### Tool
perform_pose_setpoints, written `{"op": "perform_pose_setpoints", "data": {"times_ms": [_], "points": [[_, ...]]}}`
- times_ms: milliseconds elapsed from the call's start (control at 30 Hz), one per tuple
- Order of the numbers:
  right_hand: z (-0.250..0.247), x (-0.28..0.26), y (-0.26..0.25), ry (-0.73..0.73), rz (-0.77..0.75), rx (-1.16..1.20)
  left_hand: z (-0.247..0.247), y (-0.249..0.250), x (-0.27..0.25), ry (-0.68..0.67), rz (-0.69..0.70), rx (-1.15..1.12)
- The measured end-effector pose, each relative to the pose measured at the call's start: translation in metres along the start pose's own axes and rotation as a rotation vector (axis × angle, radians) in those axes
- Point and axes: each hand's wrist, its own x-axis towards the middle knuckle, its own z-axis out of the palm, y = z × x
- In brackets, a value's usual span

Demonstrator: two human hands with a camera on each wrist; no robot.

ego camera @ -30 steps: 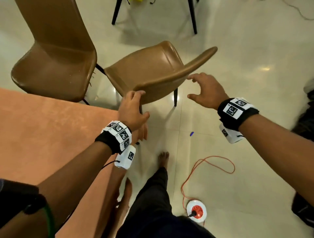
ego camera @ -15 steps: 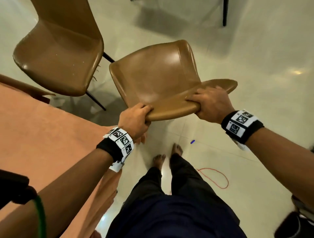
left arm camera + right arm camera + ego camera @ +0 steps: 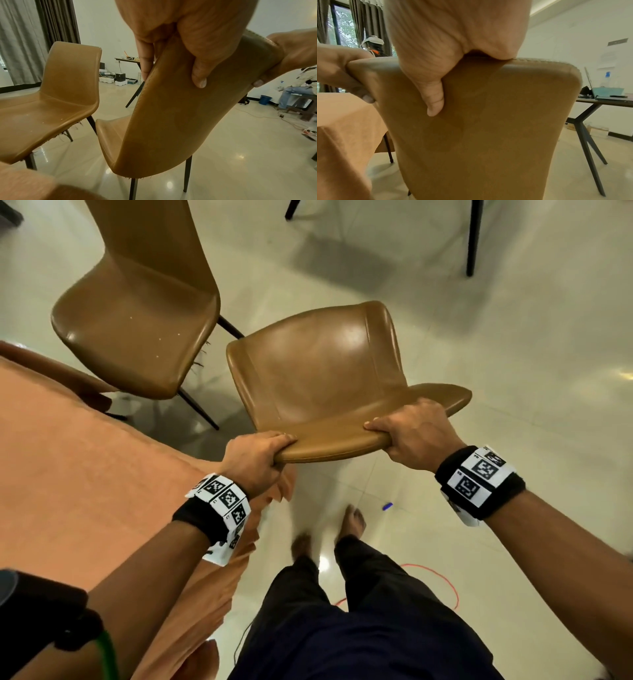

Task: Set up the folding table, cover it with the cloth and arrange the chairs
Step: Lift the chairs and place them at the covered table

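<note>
A brown leather chair (image 3: 318, 378) stands in front of me, its backrest top (image 3: 335, 440) toward me. My left hand (image 3: 255, 462) grips the left corner of that backrest, thumb on the rear face (image 3: 199, 75). My right hand (image 3: 411, 428) grips the backrest's top edge further right, thumb pressed on the rear face (image 3: 435, 102). The chair's back panel (image 3: 479, 135) fills the right wrist view. To my left is the table under an orange cloth (image 3: 78, 491). A second brown chair (image 3: 137, 316) stands beside the table's far corner.
My bare feet (image 3: 352, 518) stand on the glossy tiled floor, with an orange cable (image 3: 442, 580) looping to their right and a small blue object (image 3: 387, 506) near it. Black legs of another table (image 3: 474, 237) stand beyond the chairs. Another person sits at the far right (image 3: 295, 88).
My hands went from reaching to gripping the chair's backrest. The held chair now stands nearer to me, its seat facing away, and my feet have stepped forward.
</note>
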Motion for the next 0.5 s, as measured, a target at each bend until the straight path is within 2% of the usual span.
{"op": "perform_pose_setpoints", "data": {"times_ms": [100, 200, 300, 500], "points": [[-0.017, -0.009, 0.001, 0.040, -0.006, -0.010, -0.005, 0.009, -0.005, 0.019, 0.039, 0.000], [-0.033, -0.029, -0.006, -0.056, 0.008, -0.078, -0.011, 0.019, -0.020, 0.019, 0.062, 0.003], [-0.034, -0.064, -0.023, -0.089, 0.040, -0.121, -0.008, 0.029, -0.046, 0.022, 0.120, 0.013], [-0.019, -0.146, -0.088, -0.069, 0.152, -0.066, 0.003, 0.033, -0.110, -0.114, 0.232, 0.043]]}}
